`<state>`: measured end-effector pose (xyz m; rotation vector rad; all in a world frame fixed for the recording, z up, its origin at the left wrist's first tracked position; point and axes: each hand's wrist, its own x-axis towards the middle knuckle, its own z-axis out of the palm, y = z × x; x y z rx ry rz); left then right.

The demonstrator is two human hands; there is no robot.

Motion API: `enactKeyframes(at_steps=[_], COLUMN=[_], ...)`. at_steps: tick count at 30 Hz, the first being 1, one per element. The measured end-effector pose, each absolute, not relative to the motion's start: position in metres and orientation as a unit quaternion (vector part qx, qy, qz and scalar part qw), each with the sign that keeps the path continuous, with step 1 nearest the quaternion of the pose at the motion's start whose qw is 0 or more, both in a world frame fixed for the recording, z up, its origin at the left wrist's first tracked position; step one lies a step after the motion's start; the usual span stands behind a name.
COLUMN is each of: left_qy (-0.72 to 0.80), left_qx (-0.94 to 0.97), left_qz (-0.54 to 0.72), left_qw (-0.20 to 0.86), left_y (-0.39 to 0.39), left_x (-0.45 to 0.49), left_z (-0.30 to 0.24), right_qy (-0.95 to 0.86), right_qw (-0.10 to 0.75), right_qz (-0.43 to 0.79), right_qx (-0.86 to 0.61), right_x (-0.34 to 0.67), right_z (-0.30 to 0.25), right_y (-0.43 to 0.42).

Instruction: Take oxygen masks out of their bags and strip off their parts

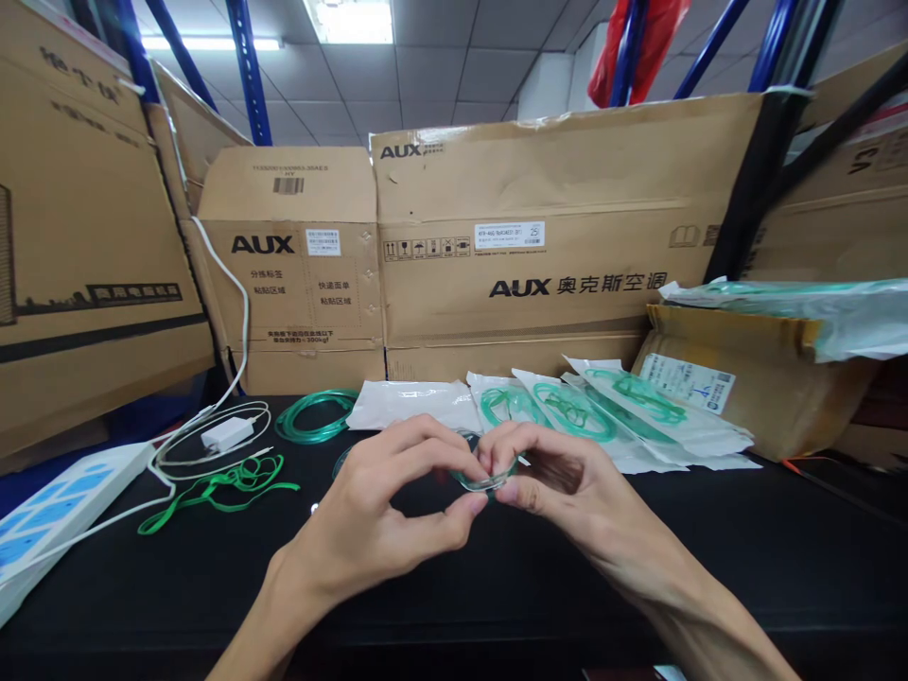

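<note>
Over the middle of the black table, my left hand and my right hand meet with fingertips pinched together. Between them is a small, clear green plastic piece with a pale, curved edge. Fingers cover much of it, so its full shape is hidden. Behind my left hand lies a coil of green tubing. A loose, tangled green strap rests to the left. Just beyond my hands are a white packet and several clear-fronted packets with green tubing inside.
A white power strip runs along the left edge, with a white charger and looped cable nearby. Cardboard boxes stand across the back. An open carton at right bears more packets on top.
</note>
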<state>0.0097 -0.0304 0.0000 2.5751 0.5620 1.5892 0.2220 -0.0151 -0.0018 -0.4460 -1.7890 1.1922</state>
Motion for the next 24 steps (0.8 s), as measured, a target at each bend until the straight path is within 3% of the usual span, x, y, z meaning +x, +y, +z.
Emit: enactKeyframes(at_steps=[15,24], left_qy=[0.181,0.199], left_qx=[0.827,0.827], left_qz=[0.525,0.514], left_qw=[-0.088,-0.111], left_y=[-0.0338,-0.0328], left_x=[0.0196,0.0167], left_z=[-0.0052,-0.0040], right_qy=[-0.781,-0.802], right_qw=[0.472,0.430], right_qz=[0.368,0.353], right_qx=[-0.177,-0.221], right_x=[0.2277,0.2266], right_z=[0.0037,0.0065], right_y=[-0.0162,-0.0233])
